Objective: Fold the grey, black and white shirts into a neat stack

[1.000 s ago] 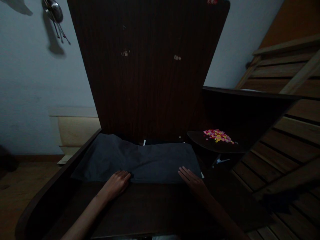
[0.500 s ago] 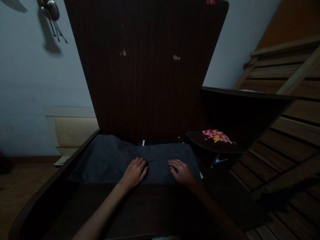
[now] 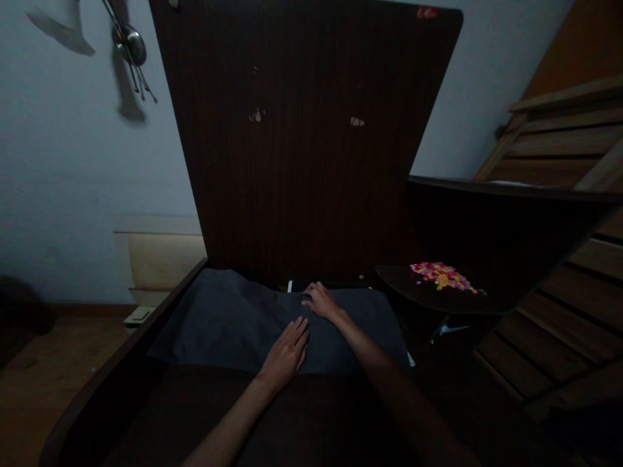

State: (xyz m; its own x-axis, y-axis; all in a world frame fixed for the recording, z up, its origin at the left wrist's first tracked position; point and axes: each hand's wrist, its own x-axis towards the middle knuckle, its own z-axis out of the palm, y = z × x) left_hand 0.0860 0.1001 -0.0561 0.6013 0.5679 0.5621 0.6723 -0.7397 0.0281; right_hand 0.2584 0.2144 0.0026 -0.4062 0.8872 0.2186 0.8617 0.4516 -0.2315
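A dark grey cloth (image 3: pixel 214 324) lies spread across the dark wooden desk (image 3: pixel 219 415). My left hand (image 3: pixel 287 350) rests flat on the cloth near its front middle, fingers stretched forward and holding nothing. Farther back, close to the cloth's rear edge, my right hand (image 3: pixel 321 300) touches the fabric with its fingers apart and slightly bent. Small white bits show at the cloth's back edge and at its right front corner; what they belong to is hidden beneath.
A tall dark wooden panel (image 3: pixel 302 162) rises behind the cloth. Small pink and yellow pieces (image 3: pixel 442 275) lie on a rounded shelf (image 3: pixel 394 275) to the right. A raised side board (image 3: pixel 121 350) borders the left, and wooden slats (image 3: pixel 564 324) stand at the far right.
My right hand has moved left and back, to the cloth's rear edge. My left hand has straightened its fingers on the fabric. The view has shifted slightly left and up.
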